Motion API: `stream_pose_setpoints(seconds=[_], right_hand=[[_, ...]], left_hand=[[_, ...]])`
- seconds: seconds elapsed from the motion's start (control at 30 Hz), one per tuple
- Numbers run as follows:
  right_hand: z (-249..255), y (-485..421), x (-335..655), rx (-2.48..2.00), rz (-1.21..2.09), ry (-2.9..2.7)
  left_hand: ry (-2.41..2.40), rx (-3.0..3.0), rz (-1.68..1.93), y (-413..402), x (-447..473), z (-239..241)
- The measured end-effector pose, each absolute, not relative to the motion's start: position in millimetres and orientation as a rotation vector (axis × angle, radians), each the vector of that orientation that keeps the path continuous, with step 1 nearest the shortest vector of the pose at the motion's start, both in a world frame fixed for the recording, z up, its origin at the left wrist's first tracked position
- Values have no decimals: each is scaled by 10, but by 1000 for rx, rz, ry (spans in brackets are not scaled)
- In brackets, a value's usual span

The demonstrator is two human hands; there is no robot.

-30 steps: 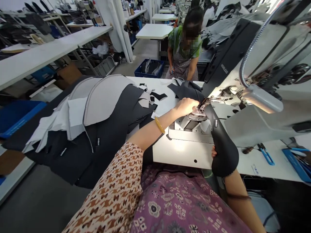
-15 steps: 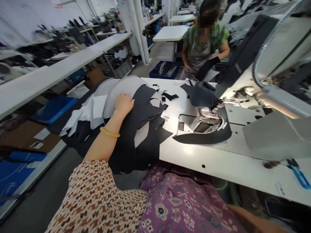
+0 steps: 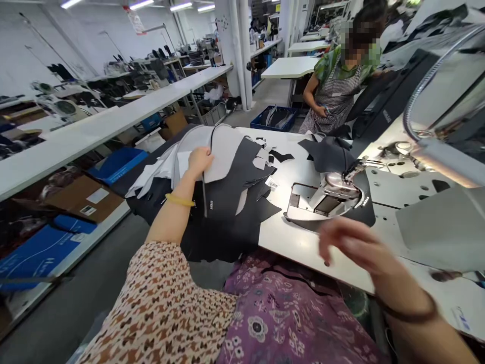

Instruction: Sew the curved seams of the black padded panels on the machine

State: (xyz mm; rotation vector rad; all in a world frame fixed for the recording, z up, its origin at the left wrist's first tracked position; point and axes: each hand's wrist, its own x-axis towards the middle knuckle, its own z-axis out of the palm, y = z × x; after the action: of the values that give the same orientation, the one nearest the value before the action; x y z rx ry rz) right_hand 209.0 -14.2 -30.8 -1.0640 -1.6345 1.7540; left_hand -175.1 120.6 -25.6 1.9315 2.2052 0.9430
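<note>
1. The wearer's left hand (image 3: 200, 161), a yellow bangle (image 3: 180, 200) on its wrist, reaches out over the table's left part. Its fingers are curled around the edge of a pale grey panel (image 3: 226, 159), grasping it.
2. That panel lies on top of a spread pile of dark fabric (image 3: 227, 235), beside other pale pieces.
3. The right hand (image 3: 352, 245), blurred, hangs above the white table (image 3: 293, 245) near its front edge. Its fingers are loosely bent and spread, released, with nothing visible in them.
4. Beyond the right hand is the sewing machine (image 3: 339, 186). A black curved piece (image 3: 361, 215) lies around its raised metal bed, white lettering on its rim; another dark piece (image 3: 328, 157) is bunched behind.
5. Small scraps (image 3: 261, 159) and a barcode label (image 3: 272, 183) lie between pile and machine.
6. Across the table, a co-worker in a checked apron (image 3: 337, 96) stands near a blue crate (image 3: 265, 126).
</note>
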Motion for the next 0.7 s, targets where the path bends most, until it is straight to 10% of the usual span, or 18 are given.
stream_pose_setpoints(seconds=[0.43,0.7], right_hand=[[-992,550,1043,-991,2117,-127],[-932,-42,1012,-1154,1293,-1064]], left_hand=[[1453,1785,630,-406,-1120,-612],[1886,2420,861,-447,-529,-844]])
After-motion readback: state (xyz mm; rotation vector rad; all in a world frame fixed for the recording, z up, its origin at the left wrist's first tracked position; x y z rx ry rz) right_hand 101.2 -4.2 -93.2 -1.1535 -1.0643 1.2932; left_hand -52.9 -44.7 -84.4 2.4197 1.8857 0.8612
